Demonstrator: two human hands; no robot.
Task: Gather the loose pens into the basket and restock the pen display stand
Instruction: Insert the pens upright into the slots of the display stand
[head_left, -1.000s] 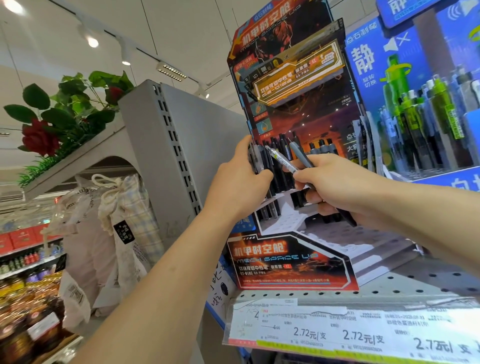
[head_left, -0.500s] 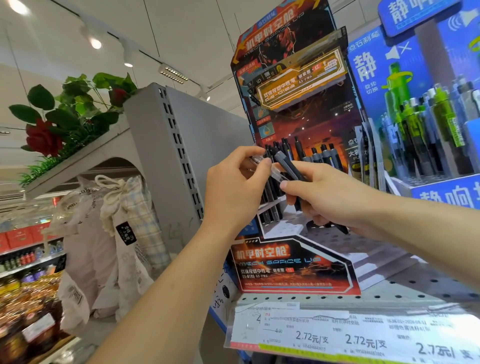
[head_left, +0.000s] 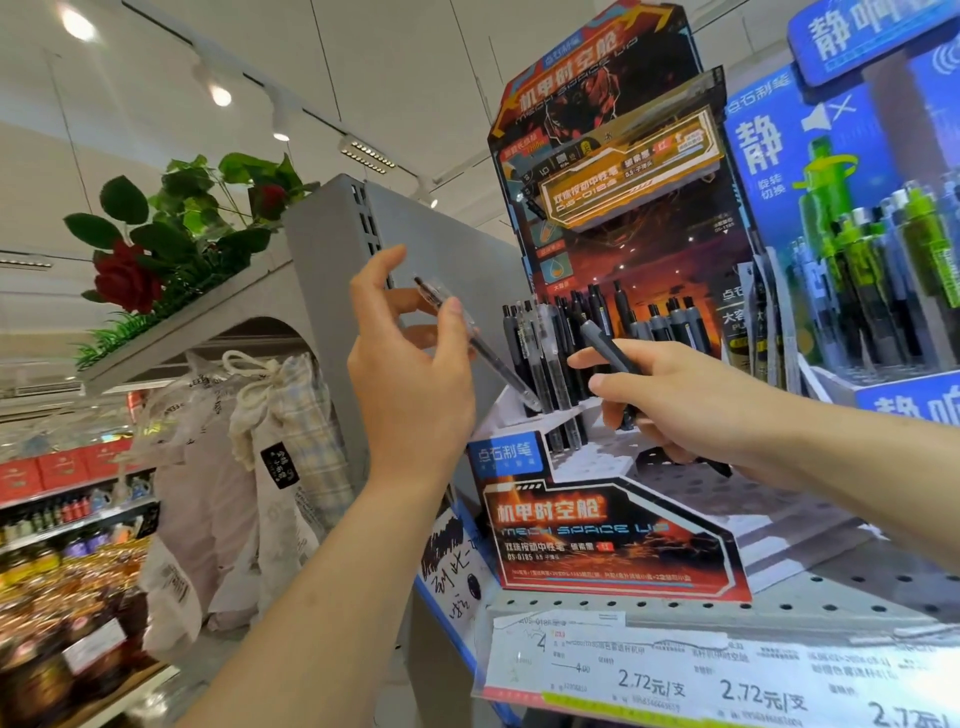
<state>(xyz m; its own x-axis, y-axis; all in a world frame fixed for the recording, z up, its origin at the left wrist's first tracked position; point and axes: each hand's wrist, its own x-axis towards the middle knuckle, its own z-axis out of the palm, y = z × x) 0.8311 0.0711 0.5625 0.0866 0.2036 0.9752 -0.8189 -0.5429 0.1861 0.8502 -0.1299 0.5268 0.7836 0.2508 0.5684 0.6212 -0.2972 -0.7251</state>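
Observation:
The red and black pen display stand (head_left: 613, 540) sits on a perforated shelf, with several dark pens (head_left: 550, 348) upright in its back rows. My left hand (head_left: 410, 374) pinches a clear pen (head_left: 488, 348) between thumb and fingers, slanted with its tip down at the stand's left edge. My right hand (head_left: 691, 400) grips a dark grey pen (head_left: 605, 343) and more dark pens, whose ends stick out below the palm. No basket is in view.
A blue display of green and black pens (head_left: 872, 291) stands right of the stand. A price strip (head_left: 727, 680) runs along the shelf's front edge. A grey shelf end panel (head_left: 332, 249), fake roses (head_left: 130, 280) and hanging cloth bags (head_left: 280, 431) are to the left.
My left hand has drawn the clear pen out of my right hand's bunch and moved left, away from the right hand. The view has swung slightly left and down.

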